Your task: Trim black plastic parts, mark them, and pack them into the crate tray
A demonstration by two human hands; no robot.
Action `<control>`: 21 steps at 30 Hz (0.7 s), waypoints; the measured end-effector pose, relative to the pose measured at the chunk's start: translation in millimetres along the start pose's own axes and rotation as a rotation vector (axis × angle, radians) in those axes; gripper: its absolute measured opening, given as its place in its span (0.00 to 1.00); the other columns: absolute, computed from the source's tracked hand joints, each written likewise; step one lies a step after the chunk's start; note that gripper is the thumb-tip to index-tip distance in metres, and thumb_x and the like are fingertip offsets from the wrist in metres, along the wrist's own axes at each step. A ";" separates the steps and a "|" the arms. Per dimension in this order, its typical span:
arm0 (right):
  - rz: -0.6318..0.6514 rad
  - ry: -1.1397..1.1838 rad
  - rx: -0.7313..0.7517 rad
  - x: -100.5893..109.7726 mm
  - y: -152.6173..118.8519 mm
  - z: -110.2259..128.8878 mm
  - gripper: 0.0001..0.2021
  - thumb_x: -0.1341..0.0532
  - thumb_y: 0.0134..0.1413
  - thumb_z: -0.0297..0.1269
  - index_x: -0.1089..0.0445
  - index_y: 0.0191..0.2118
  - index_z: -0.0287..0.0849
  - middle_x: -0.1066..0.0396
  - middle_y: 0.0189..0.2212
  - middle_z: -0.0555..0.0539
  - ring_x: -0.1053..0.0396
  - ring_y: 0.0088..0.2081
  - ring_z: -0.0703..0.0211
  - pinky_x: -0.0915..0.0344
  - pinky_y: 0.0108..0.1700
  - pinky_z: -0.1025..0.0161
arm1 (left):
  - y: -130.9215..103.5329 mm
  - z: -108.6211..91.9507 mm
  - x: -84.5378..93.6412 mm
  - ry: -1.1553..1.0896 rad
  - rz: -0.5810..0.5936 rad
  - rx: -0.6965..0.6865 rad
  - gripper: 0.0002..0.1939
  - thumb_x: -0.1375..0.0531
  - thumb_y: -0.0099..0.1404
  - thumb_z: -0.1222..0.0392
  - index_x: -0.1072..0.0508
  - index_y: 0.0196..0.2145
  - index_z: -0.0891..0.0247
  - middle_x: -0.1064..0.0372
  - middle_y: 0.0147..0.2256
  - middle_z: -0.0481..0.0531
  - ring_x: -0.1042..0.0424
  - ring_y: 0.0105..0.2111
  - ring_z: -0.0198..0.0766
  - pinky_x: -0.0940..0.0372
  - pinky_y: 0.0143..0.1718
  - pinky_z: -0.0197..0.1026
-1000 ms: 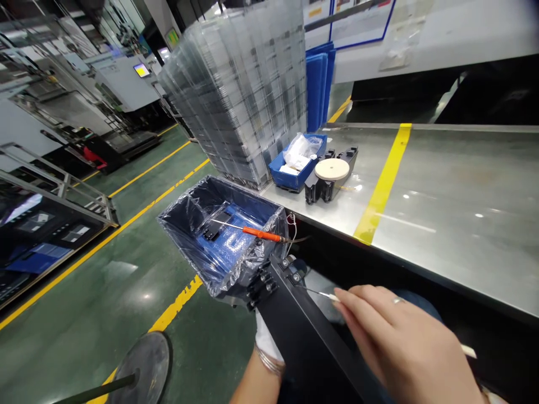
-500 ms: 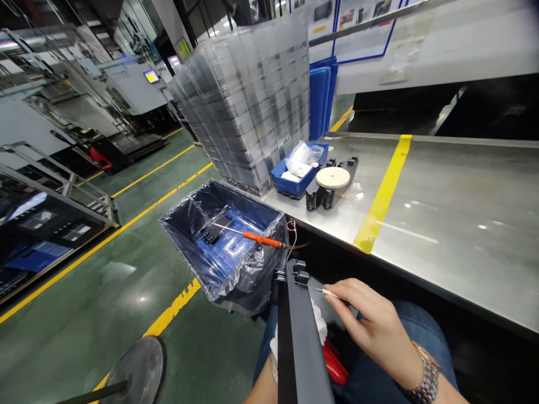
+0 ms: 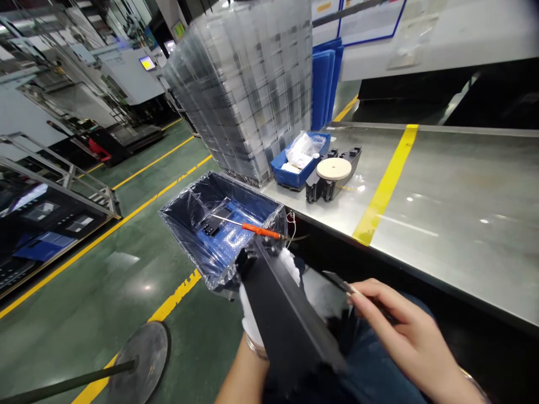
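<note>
My left hand [image 3: 250,321], in a white glove, is closed around a long dark grey bar-shaped part [image 3: 284,314] with notched ends. The part lies tilted over my lap and hides most of the glove's fingers. To its right, my bare right hand [image 3: 393,328] pinches a small knife [image 3: 337,280] with a slim pale handle. The knife's flat blade points left toward the part, with a gap between them. Past the part's far end, an orange-handled screwdriver-like tool [image 3: 261,230] rests across the rim of a plastic-lined bin [image 3: 181,247].
On the metal bench [image 3: 455,224] stand a blue tray [image 3: 290,178] with plastic bags and dark parts [image 3: 316,188] under a round cream disc [image 3: 334,168]. Stacked clear trays [image 3: 252,84] rise behind. A round stand base [image 3: 141,359] sits on the floor at left.
The grey part has swung left and rolled, showing a broader face. My right hand has drawn back right, and the knife has turned, parting from the part's notched end.
</note>
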State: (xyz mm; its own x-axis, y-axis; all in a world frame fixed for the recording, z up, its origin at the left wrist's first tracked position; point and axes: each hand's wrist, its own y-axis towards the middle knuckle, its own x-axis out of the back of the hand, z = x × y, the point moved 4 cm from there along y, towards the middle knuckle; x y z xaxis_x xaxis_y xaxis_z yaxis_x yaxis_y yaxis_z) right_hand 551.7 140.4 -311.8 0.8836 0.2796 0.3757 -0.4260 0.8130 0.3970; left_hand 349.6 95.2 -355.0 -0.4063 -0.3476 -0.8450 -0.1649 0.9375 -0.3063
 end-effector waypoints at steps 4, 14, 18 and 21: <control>0.011 -0.056 -0.069 6.0 -20.4 4.6 0.07 0.42 0.66 0.36 0.27 0.44 0.48 0.22 0.32 0.52 0.22 0.31 0.65 0.28 0.33 0.78 | -5.7 -34.9 -4.0 -0.060 -0.111 -0.215 0.32 0.55 0.67 0.35 0.24 0.50 0.58 0.23 0.47 0.56 0.24 0.46 0.47 0.27 0.47 0.49; 0.242 0.003 -0.127 -48.1 -54.7 8.7 0.13 0.45 0.68 0.41 0.25 0.40 0.43 0.23 0.29 0.48 0.24 0.30 0.63 0.28 0.35 0.72 | -16.6 -57.8 14.7 -0.044 -0.321 -0.615 0.27 0.57 0.71 0.43 0.22 0.32 0.55 0.23 0.33 0.47 0.27 0.35 0.40 0.36 0.57 0.51; 0.608 0.313 -0.564 -60.4 -64.0 -4.1 0.26 0.49 0.66 0.56 0.27 0.30 0.41 0.31 0.18 0.50 0.37 0.17 0.66 0.39 0.19 0.71 | -18.1 -55.0 16.7 0.000 -0.369 -0.531 0.31 0.58 0.70 0.40 0.21 0.37 0.59 0.23 0.37 0.54 0.25 0.39 0.46 0.32 0.52 0.55; 0.429 0.197 -0.458 -45.7 -53.6 -6.9 0.21 0.46 0.66 0.53 0.25 0.33 0.42 0.26 0.24 0.48 0.29 0.23 0.64 0.33 0.26 0.70 | -17.5 -53.1 18.0 -0.006 -0.321 -0.495 0.30 0.57 0.69 0.39 0.21 0.39 0.58 0.23 0.40 0.52 0.25 0.41 0.46 0.29 0.47 0.53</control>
State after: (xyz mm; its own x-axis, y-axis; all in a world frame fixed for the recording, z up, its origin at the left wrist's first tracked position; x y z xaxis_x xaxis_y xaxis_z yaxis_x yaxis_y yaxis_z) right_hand 535.5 87.6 -356.0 0.6914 0.6802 0.2436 -0.6610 0.7316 -0.1666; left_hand 297.5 71.8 -341.6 -0.2615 -0.6112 -0.7470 -0.6794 0.6663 -0.3074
